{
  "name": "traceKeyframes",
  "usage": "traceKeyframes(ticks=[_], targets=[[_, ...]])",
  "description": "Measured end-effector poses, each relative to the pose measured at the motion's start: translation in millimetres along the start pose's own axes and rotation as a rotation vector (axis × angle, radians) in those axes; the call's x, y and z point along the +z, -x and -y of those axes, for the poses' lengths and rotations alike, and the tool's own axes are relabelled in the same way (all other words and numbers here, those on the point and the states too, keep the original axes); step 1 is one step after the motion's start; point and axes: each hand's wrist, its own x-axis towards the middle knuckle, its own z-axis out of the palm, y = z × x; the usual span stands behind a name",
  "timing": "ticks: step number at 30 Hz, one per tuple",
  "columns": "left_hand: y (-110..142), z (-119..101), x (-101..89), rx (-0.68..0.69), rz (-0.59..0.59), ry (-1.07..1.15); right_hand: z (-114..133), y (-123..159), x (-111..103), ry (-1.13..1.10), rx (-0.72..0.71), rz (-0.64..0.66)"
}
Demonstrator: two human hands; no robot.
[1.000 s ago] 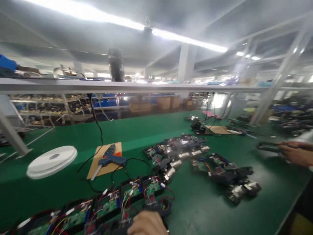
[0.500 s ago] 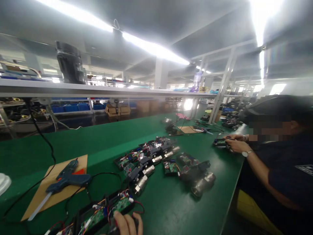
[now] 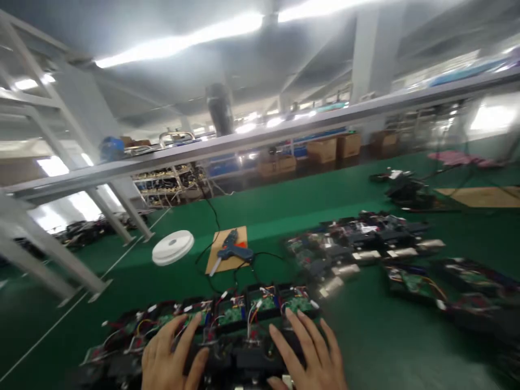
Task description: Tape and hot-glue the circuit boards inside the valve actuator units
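Since half a second ago, the glue gun sits further right in view, and both hands show. Nearer than the gun, the left hand and right hand spread over the row of open housings, fingers parted; any grip I cannot tell. Uneven pushing could snag loose wires. Green bench offers room beyond the gun, up to the shelf edge.
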Motion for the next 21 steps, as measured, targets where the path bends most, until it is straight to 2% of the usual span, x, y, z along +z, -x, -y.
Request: traceKeyframes(ticks=[2,6,10,14,18,21], targets=[[12,31,-6.1,-0.06,0.048,-0.077,6,-5,3,-0.048,-0.032,0.041],[37,84,-5.7,-0.049,0.096,-0.16,14,-13,8,-0.07,-0.074,0.128],[55,119,1.8,-0.063,0.211,-0.151,12,-18,10,-0.077,-0.07,0.18],[66,127,8.3,-0.078,0.308,-0.027,13,-18,10,-0.1,-0.102,0.163],[72,123,13.3,-0.095,0.291,0.03,15,-16,10,-0.096,-0.126,0.177],[76,126,15.5,-0.067,0.259,-0.01,13,-16,9,-0.077,-0.137,0.181]])
